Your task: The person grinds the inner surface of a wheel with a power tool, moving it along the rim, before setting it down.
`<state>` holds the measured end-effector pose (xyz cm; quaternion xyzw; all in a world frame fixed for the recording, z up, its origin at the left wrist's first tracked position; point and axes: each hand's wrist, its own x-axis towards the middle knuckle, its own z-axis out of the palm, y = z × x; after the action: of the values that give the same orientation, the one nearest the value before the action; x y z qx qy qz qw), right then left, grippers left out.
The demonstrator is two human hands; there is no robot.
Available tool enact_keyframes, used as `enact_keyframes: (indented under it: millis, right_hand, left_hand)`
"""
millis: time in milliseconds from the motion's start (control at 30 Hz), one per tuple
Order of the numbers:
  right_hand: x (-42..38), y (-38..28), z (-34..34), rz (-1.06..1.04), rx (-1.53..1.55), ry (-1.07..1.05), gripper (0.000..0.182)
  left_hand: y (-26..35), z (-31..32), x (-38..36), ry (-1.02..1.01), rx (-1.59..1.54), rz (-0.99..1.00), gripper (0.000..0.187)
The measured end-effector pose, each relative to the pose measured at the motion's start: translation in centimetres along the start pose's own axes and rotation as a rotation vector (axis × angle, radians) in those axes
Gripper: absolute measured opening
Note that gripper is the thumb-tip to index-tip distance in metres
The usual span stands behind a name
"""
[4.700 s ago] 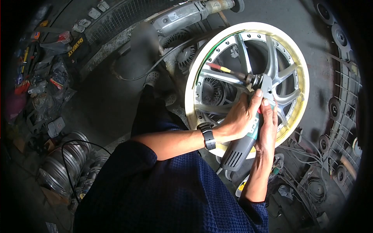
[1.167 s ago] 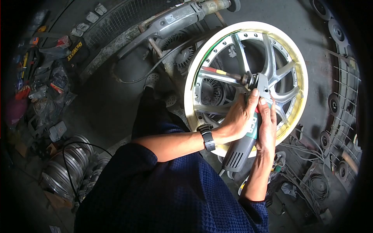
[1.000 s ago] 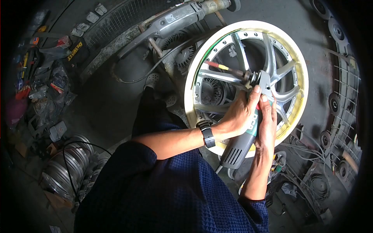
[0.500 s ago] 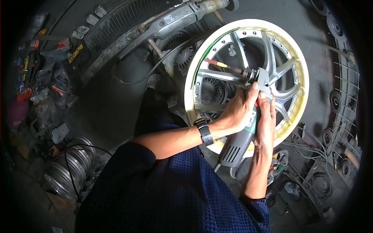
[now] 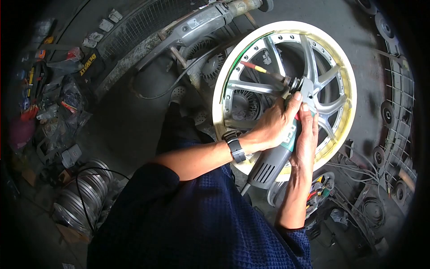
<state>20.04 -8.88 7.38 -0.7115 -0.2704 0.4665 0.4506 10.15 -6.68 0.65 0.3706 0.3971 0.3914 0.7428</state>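
Observation:
An angle grinder (image 5: 270, 165) with a dark body and green mid-section lies across the lower part of a spoked alloy wheel rim (image 5: 341, 121). My left hand (image 5: 274, 127), a black watch on its wrist, wraps around the grinder from the left, thumb up by the metal head. From the right, my right hand (image 5: 306, 141) closes on the same tool, its thumb beside the left one. A slim red-and-yellow rod (image 5: 260, 69) sticks out from the grinder's spindle toward the rim's upper-left inner edge, over the spokes. The rim has yellowish areas and a green line along its inner lip.
A large grey power tool (image 5: 201, 24) rests on a frame at the top. Stacked metal rims (image 5: 83, 197) stand at lower left, below bagged clutter (image 5: 67, 101) and a yellow-lettered DeWalt item (image 5: 89, 62). Along the right runs a wire rack (image 5: 401, 103) with discs; cables (image 5: 358, 172) lie below it.
The grinder has shifted slightly up, its rear end leftward, with both hands on it. The rod's tip has moved a little up and to the right. The rim is nearly where it was.

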Motion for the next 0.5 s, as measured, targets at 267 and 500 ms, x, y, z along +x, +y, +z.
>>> enact_keyframes:
  millis: [267, 500]
  right_hand:
    - [-0.7, -0.7, 0.2, 0.007, -0.037, -0.04, 0.068]
    - [-0.7, 0.1, 1.0, -0.004, 0.058, 0.05, 0.059]
  left_hand:
    - [0.1, 0.3, -0.9, 0.03, -0.078, -0.072, 0.091]
    - [1.0, -1.2, 0.2, -0.178, -0.031, -0.096, 0.084]
